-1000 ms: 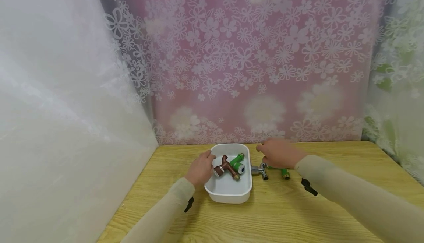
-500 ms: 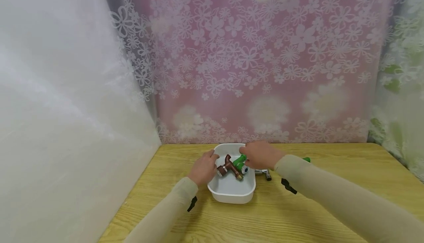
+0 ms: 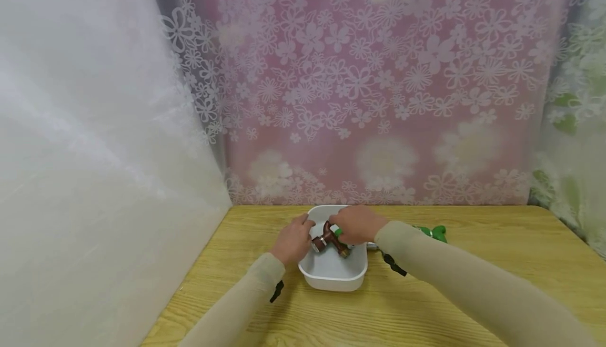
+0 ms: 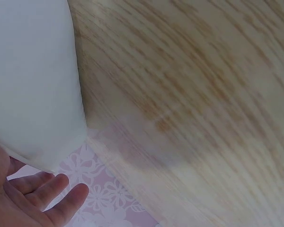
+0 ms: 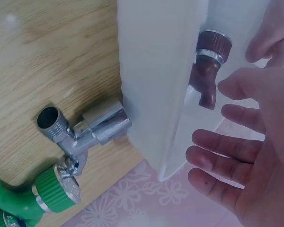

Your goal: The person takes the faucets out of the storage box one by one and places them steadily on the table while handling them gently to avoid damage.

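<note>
A brown tap lies in the white plastic tub, its knob and spout also showing in the right wrist view. Beside it a green tap is mostly covered by my right hand. That hand reaches over the tub's right side; in the right wrist view its fingers are spread loosely with nothing between them. On the left, my left hand holds the tub's rim near the back corner. In the left wrist view several of its fingers extend past the tub wall; the thumb's grip is partly hidden.
Right of the tub on the wooden table lie a chrome angle valve, close to the wall of the tub, and green tap parts, partly behind my right sleeve. A flowered pink curtain hangs along the table's back edge.
My right hand has moved left from over the chrome valve into the space above the tub, covering the green tap inside. The left hand stays at the rim. The view has shifted slightly.
</note>
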Tool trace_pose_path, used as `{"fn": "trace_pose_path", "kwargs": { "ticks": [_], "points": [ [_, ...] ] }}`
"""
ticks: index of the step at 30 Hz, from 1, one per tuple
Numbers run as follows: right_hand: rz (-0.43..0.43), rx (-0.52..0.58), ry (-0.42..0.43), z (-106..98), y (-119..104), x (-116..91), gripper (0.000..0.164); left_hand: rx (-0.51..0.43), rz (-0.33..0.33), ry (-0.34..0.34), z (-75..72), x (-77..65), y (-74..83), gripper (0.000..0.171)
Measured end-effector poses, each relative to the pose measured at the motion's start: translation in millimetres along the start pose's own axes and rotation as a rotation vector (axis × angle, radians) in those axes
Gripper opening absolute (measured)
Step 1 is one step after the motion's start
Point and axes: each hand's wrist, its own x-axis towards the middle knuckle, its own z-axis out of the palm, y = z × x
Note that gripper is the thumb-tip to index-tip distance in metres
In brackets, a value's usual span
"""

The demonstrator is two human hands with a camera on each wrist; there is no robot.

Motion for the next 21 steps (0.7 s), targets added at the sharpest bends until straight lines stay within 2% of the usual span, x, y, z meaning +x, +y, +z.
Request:
{"fn": "trace_pose_path", "kwargs": {
  "ticks": [10, 15, 21],
  "points": [
    [-0.014, 0.006, -0.025, 7.3, -7.7, 16.8, 0.029, 0.029, 0.029, 0.034, -0.7, -1.9, -1.2, 0.034],
    [-0.028, 0.021, -0.063, 8.3, -13.8, 23.6, 0.037, 0.018, 0.03, 0.041, -0.1, -2.9, -1.6, 0.032],
    [0.002, 0.052, -0.109, 9.6, -18.1, 29.3, 0.043, 0.009, 0.023, 0.032, -0.3, -2.8, -1.4, 0.032]
  ]
}}
